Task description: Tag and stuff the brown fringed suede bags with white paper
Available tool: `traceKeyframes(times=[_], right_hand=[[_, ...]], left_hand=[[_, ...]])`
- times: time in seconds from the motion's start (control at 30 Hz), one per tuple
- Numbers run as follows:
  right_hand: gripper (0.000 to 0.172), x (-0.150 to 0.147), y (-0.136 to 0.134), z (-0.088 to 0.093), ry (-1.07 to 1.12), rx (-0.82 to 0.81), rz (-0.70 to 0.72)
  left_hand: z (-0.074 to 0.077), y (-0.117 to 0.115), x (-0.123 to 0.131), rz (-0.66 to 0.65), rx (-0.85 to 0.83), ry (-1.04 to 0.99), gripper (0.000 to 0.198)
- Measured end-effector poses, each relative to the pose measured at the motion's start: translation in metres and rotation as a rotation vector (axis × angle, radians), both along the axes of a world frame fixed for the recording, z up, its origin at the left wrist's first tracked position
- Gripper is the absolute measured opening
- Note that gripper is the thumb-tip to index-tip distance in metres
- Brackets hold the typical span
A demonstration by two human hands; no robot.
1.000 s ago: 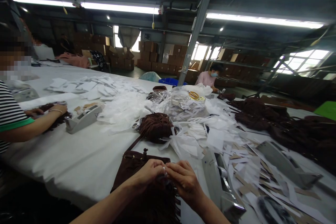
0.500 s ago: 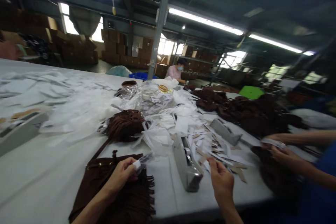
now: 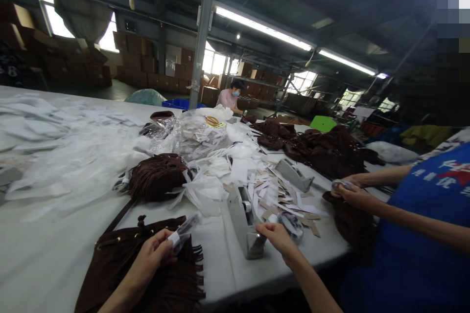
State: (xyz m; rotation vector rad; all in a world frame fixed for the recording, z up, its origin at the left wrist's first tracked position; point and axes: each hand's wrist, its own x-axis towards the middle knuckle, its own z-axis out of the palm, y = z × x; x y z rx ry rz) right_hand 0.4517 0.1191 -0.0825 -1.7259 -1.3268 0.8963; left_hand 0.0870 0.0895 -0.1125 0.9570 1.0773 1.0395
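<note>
My left hand (image 3: 156,250) grips a clear plastic wrapping (image 3: 186,227) with a white band round it. It is held just above a dark brown fringed bag (image 3: 110,266) with small metal eyelets, lying on the white-covered table. At the cutting end of a grey tape dispenser (image 3: 240,225), my right hand (image 3: 277,237) is closed with thumb and fingertips pinched together. Whatever sits in that pinch is too small to make out. Beside this hand lies a dark coil in clear plastic (image 3: 292,225).
Paper and card strips (image 3: 282,190) lie beyond the dispenser, near a second tape dispenser (image 3: 293,173). Another brown fringed bag (image 3: 159,176) rests behind. At right, a co-worker in a blue top (image 3: 422,215) handles a brown bag. Brown bags (image 3: 319,146) are heaped farther back.
My right hand has moved left and up, from right of the tape dispenser to its cutting end. My left hand still holds the plastic wrapping. The view has swung right.
</note>
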Motion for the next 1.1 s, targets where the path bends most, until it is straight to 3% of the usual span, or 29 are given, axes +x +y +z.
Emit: traceKeyframes(times=[0.17,0.4,0.57,0.73,0.83,0.93,1.03,1.1], right_hand=[[0.043,-0.005,-0.005,0.006,0.089,0.012,-0.033],[0.038,-0.009,-0.037,0.013,0.156,0.114,-0.191],[0.041,-0.01,-0.057,-0.015,0.09,0.07,-0.212],[0.042,-0.023,-0.058,-0.036,-0.094,0.097,-0.243],[0.04,-0.021,-0.057,-0.04,-0.264,0.158,-0.282],[0.04,-0.009,-0.066,-0.054,-0.341,0.107,-0.287],[0.041,-0.008,-0.078,-0.068,-0.321,0.019,-0.308],[0.041,-0.029,-0.084,-0.065,-0.231,0.013,-0.231]], left_hand=[[-0.001,-0.002,0.001,-0.021,0.045,0.029,0.034],[-0.009,-0.001,-0.001,-0.067,0.059,0.074,0.031],[-0.014,0.0,-0.003,-0.082,0.073,0.098,0.03],[-0.012,0.001,-0.002,-0.095,0.128,0.146,0.03],[-0.005,0.001,-0.001,-0.08,0.206,0.202,0.029],[0.006,-0.002,0.001,-0.024,0.314,0.334,0.025],[0.016,-0.006,0.006,0.018,0.401,0.451,0.02],[0.018,-0.008,0.01,0.025,0.458,0.506,0.017]])
